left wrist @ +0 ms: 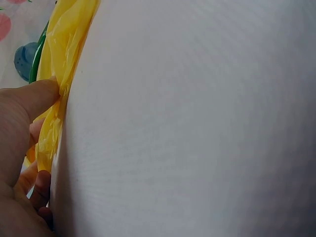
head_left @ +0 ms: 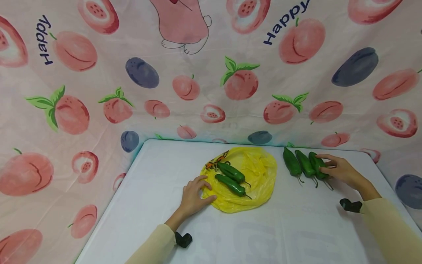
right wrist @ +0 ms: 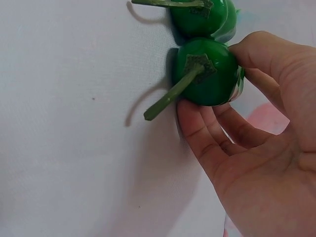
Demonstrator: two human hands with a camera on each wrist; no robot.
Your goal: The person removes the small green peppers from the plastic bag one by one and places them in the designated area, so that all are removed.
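Three green peppers lie side by side at the back right of the table. The right hand [head_left: 343, 170] pinches the rightmost pepper [head_left: 317, 165], thumb on one side and fingers on the other; the right wrist view shows this pepper [right wrist: 206, 74] stem first, in the grip of the right hand [right wrist: 256, 123]. On a flattened yellow plastic bag [head_left: 260, 183] lie two more peppers, one [head_left: 232, 172] behind the other [head_left: 230, 185]. The left hand [head_left: 192, 196] holds the bag's left edge; in the left wrist view the thumb and fingers of the left hand [left wrist: 19, 133] are around the yellow plastic [left wrist: 64, 59].
A white table [head_left: 158, 172] carries everything. Behind it and at its sides hangs a pink cloth [head_left: 197, 124] printed with fruit. Between the bag and the three peppers is a narrow strip of table. A dark device sits at each wrist.
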